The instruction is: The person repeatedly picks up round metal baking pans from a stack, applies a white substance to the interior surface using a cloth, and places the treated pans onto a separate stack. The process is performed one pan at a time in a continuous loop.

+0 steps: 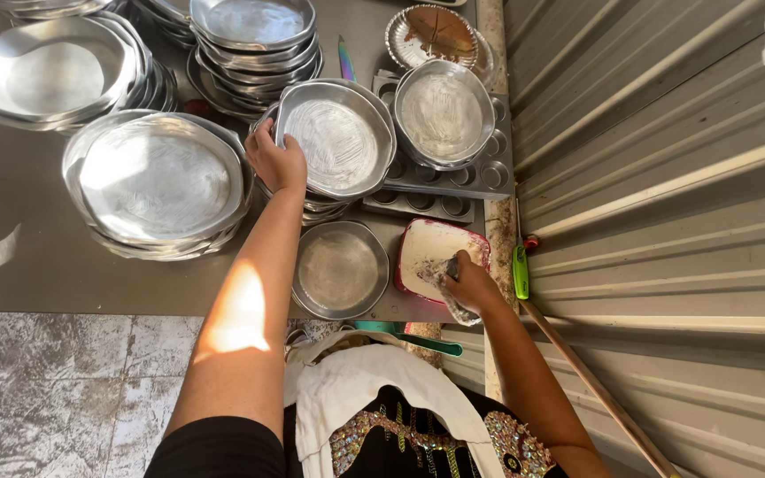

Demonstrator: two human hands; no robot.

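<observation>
While the left hand (276, 162) closes its fingers over the near rim of a round, shallow aluminium pan with a greased, smeared inside (336, 140), that pan sits tilted on top of a short stack of like pans, an edge grip that seems meant to keep fingers off the coated face. Over at the bench's (11, 265) right edge, the right hand (469, 285) is closed on a crumpled, greasy rag (443, 281), pressed into a small red-rimmed rectangular dish of pale grease (436, 252); the dish lies just beside the body, probably so the rag can be loaded easily. Between the hands rests a single uncoated round metal pan (340, 269), dull and dry-looking. Another coated round pan (444, 113) lies on a dark muffin tray (480, 173), apart from the tall stacks of plain pans (254, 40) farther back, which suggests a sorting of finished from unfinished.
</observation>
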